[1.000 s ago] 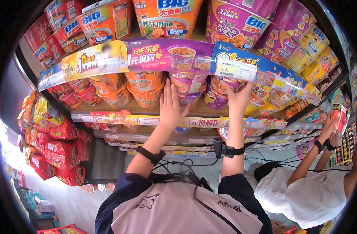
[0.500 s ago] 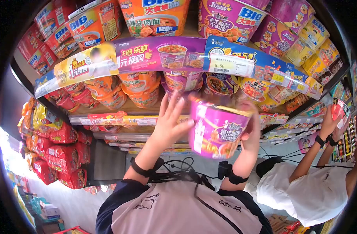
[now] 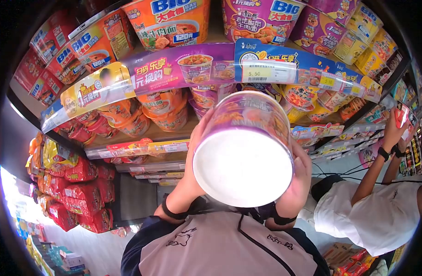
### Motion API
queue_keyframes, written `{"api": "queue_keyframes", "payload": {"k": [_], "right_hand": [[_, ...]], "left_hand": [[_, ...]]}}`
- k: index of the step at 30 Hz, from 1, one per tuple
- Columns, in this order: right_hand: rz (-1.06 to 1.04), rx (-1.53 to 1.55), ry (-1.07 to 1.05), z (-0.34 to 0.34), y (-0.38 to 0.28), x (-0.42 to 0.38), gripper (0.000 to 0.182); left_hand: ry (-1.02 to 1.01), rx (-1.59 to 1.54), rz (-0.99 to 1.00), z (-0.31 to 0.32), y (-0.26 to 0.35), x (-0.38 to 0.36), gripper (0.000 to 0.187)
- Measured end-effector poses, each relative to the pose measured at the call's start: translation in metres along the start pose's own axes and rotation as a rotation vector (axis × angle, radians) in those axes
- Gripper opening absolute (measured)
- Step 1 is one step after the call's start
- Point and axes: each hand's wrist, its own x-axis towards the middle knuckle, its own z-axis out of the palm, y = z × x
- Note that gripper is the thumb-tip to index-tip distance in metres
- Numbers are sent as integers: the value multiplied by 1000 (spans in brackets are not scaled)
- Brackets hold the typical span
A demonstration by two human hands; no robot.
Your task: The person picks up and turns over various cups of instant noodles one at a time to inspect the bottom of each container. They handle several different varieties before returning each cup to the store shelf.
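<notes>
A purple instant noodle cup [image 3: 247, 108] is held up in front of my chest, tilted so that its plain white round end faces me. My left hand [image 3: 192, 168] presses on the cup's left side, its fingertips hidden behind the cup. On the other side my right hand [image 3: 300, 179] grips it with curled fingers. Straight behind the cup is a shelf with a purple promotion strip [image 3: 183, 69] along its edge. Similar purple cups [image 3: 204, 96] and orange cups [image 3: 162, 112] stand on the level below that strip.
Large orange noodle tubs [image 3: 167, 23] and purple tubs [image 3: 261, 20] fill the upper shelf. Red noodle packets [image 3: 82, 193] hang at the left. A co-worker in a white shirt [image 3: 367, 211] stands close on the right, holding a red item [image 3: 401, 116].
The noodle cup has come closer to me and tipped, so its white end now shows instead of its printed side. My left hand, spread beside it before, now holds it too.
</notes>
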Motion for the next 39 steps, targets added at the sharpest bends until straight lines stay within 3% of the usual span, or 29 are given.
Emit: {"api": "queue_keyframes", "payload": {"k": [5, 10, 13, 16, 20, 24, 26, 28, 32, 34, 37, 39], "right_hand": [[99, -39, 54, -3, 0, -2, 55], [91, -48, 25, -11, 10, -6, 51], [178, 17, 142, -11, 17, -8, 48], [299, 44, 95, -21, 27, -3, 48], [397, 285, 44, -27, 47, 1, 64], [351, 431, -88, -52, 57, -5, 93], [434, 420, 97, -67, 68, -21, 94], [415, 319, 113, -67, 64, -18, 96], [146, 106, 30, -50, 43, 1, 99], [14, 21, 57, -37, 37, 6, 97], [100, 42, 86, -45, 43, 6, 94], [-37, -3, 111, -42, 47, 16, 86]], "left_hand": [[9, -172, -47, 6, -8, -2, 105], [221, -402, -278, 17, -33, -16, 91], [146, -190, -128, 11, -22, -18, 90], [124, -75, 45, 7, -25, -22, 88], [67, 118, 322, 2, -17, -17, 81], [-23, 493, 373, -2, -12, -29, 66], [-66, 525, 371, 1, -12, -26, 60], [-21, 504, 332, 8, -19, -24, 61], [9, 576, 227, 11, -26, -16, 65], [-41, 607, 184, 9, -24, -11, 69], [-126, 610, 124, 8, -25, -8, 72], [-191, 689, 70, 7, -18, -3, 76]]}}
